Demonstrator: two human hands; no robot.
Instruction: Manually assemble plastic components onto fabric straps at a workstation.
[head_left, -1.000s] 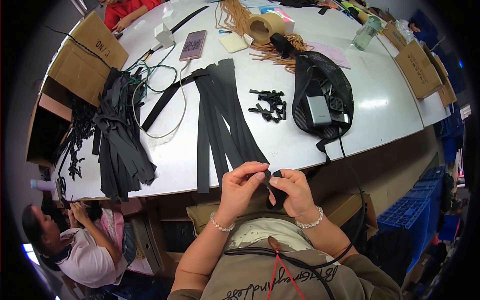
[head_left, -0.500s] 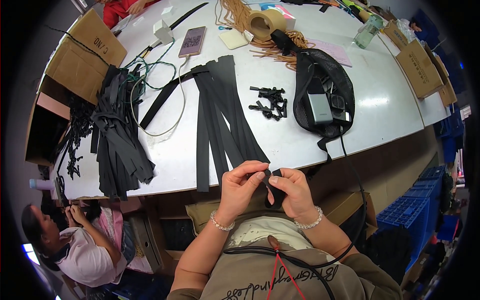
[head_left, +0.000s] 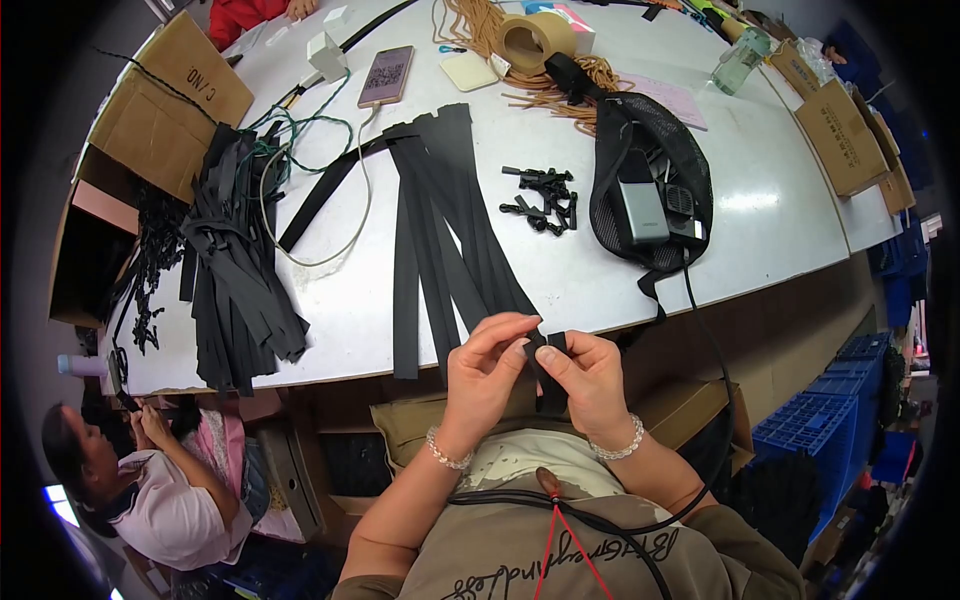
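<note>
Both hands work at the near edge of the white bench (head_left: 800, 200), close to the person's chest. The left hand (head_left: 488, 372) and the right hand (head_left: 590, 378) meet on one flat black woven webbing strap (head_left: 549, 372). The fingers of both hands are pinched together on the strap's upper end, thumbs and forefingers facing each other across it — a hold that appears to fold or align the end, since the fingertips sit almost touching. Whether a small part is hidden under the fingers cannot be told.

The strap's long axis runs roughly up and down in the view: its upper end lies between the fingertips, and the rest hangs down past the right palm toward the lap, off the bench.

Just beyond the fingers, a fan of long flat black webbing strips (head_left: 440, 230) lies on the bench, the near ends overhanging the edge within reach of the left hand — presumably laid so for one-at-a-time pickup. Further beyond and to the right of the fingers sits a small pile of black plastic clips (head_left: 542, 195). Right of that lies a black mesh pouch (head_left: 650, 185) holding a grey box-shaped device (head_left: 638, 208). Well to the left of the fingers, a heap of dark grey-black strap lengths (head_left: 235, 275) drapes over the bench edge. A brown cardboard box (head_left: 165, 100) stands at the far left.

Another seated person (head_left: 150, 490) is low at the left, apart from these hands.
</note>
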